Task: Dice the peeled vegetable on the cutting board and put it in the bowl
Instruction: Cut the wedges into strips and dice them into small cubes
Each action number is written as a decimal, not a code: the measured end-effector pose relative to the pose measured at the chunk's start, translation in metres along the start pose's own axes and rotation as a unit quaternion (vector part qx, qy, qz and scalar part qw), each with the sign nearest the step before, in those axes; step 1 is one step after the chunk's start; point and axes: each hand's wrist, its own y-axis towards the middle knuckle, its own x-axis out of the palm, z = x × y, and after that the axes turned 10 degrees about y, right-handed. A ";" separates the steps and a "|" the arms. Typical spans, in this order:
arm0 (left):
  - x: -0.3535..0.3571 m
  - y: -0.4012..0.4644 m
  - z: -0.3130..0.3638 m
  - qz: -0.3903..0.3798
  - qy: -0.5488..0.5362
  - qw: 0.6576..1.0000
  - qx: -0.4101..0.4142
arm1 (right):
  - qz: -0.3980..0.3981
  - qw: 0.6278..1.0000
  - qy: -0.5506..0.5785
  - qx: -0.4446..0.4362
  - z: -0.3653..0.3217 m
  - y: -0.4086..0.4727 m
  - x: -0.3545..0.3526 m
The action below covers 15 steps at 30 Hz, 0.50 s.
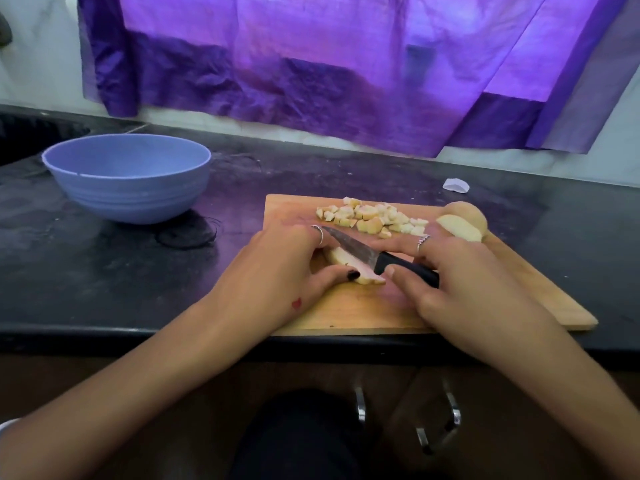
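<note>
Cabinet handles [438, 424]: shiny metal, below the counter edge, nearest to the person.
Right hand [446, 271]: its grip is clenched around the black handle of the knife [374, 254]; one ring on a finger.
Left hand [277, 268]: it holds down the vegetable piece [346, 263], thumb on the near side, fingers curled over the far side; one ring is visible.
Key relation: the piece lies directly under the blade, to the left of the right hand. Its long axis goes from far-left to near-right. The blade lies nearly along this axis, with the tip pointing to the far left, close to the left fingers. The left hand is the nearer one to the piece.
Cutting board [363, 313]: flat pale wood, rectangular, reaching the front edge of the counter [104, 271].
Diced pieces [370, 218]: small pale cubes with moist cut faces, in a loose heap beyond the knife.
Uncut pieces [464, 223]: rounded and smooth, at the far-right side of the board.
Bowl [128, 176]: light blue, round, with ribbed sides, well apart on the far left; no dice can be seen in it.
Curtain [329, 64]: purple wrinkled cloth behind everything.
Judgement: dicing is probably about half done.
</note>
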 end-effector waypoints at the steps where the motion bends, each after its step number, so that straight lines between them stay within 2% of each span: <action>1: 0.000 0.000 0.000 0.000 0.000 1.000 -0.004 | 0.004 1.000 -0.003 0.002 -0.002 0.001 0.000; 9: 0.001 -0.001 0.002 0.009 0.016 1.000 -0.012 | 0.007 0.999 -0.034 0.001 -0.010 0.005 -0.005; 15: -0.001 0.000 0.002 -0.021 0.025 0.999 -0.027 | -0.045 0.998 -0.031 -0.031 -0.015 0.015 -0.013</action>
